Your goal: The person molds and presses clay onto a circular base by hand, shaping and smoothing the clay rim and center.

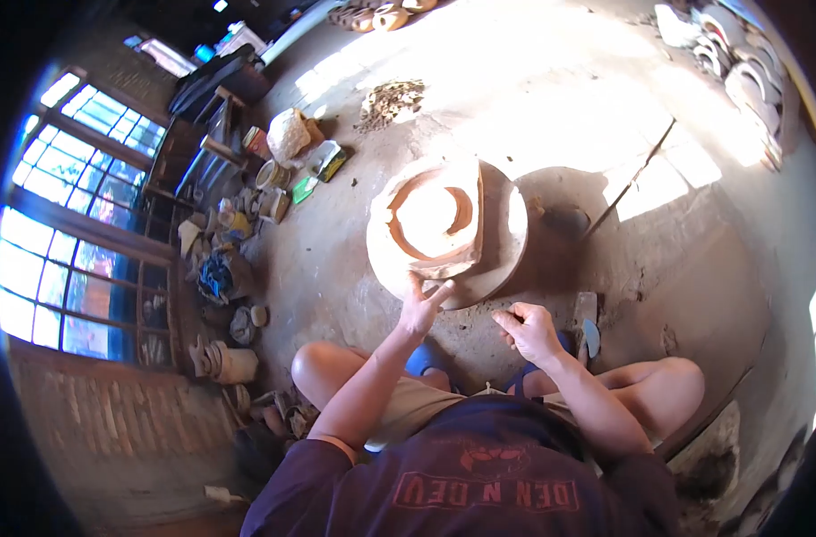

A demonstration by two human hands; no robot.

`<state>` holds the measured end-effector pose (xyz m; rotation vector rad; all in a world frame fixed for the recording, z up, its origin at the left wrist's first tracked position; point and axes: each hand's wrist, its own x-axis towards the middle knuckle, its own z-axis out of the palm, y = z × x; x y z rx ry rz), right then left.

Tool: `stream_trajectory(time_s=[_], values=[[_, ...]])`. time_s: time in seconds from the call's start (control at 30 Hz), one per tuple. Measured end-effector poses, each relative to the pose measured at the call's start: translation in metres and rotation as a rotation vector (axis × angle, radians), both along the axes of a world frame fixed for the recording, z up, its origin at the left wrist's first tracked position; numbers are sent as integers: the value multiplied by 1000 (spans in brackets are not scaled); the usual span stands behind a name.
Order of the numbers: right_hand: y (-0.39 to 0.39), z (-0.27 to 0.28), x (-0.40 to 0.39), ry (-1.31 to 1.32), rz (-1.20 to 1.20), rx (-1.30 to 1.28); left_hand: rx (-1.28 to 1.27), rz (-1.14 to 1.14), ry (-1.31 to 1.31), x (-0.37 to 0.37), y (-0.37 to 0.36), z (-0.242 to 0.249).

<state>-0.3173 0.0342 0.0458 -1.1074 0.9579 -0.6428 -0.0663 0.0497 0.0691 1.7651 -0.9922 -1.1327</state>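
Clay pot point(430, 219): terracotta, wide-mouthed, thick-walled, its interior washed out by sunlight. It stands on a round wheel disc point(506, 255) set on the earthen floor point(605, 107), directly ahead of the seated person's knees.

Left hand point(422, 309): open, fingers spread, fingertips point(417, 282) touching the near lower wall of the pot at its base. Nothing is grasped.

Right hand point(529, 329): loosely curled, hovering just beside the near edge of the disc, apart from the pot. Whether it holds anything small cannot be told.

Person: seated low, bare knees wide apart, dark shirt with printed lettering across the back.

Small flat block point(587, 309): lies on the floor just right of the right hand, a blue-tipped item point(592, 338) beside it.

Clutter of small containers and tools point(238, 233): spread on the floor to the left, near the windows point(59, 206).

Pale lump point(289, 134): on the floor, upper left of the pot, well apart.

Pile of dark crumbs point(390, 100): on the sunlit floor beyond the pot.

Row of pale round wares point(730, 63): along the far right edge.
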Motion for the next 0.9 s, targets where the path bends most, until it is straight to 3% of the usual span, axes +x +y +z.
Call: stream_trajectory(time_s=[0.03,0.13,0.17,0.27,0.33,0.37,0.5,0.57,0.8,0.9], values=[[-1,1,0,-2,-26,-130,-21,-47,1,2,1,4],[4,11,9,-150,-202,1,194,-215,-76,29,-3,19],[4,14,7,-126,-174,25,111,-165,-91,31,-5,26],[7,22,3,9,-91,7,55,-114,-764,63,-20,54],[9,27,4,174,-17,-128,-11,2,-947,87,-32,48],[9,27,8,188,1,-120,-129,68,-952,101,-38,31],[14,16,32,-22,-38,-193,-172,115,-787,128,-41,-20],[12,20,34,-1,11,-137,-174,169,-640,132,-38,-27],[13,21,40,63,56,-67,-235,106,-765,101,-7,-55],[12,22,44,93,86,-127,-179,152,-622,81,-2,-40]])
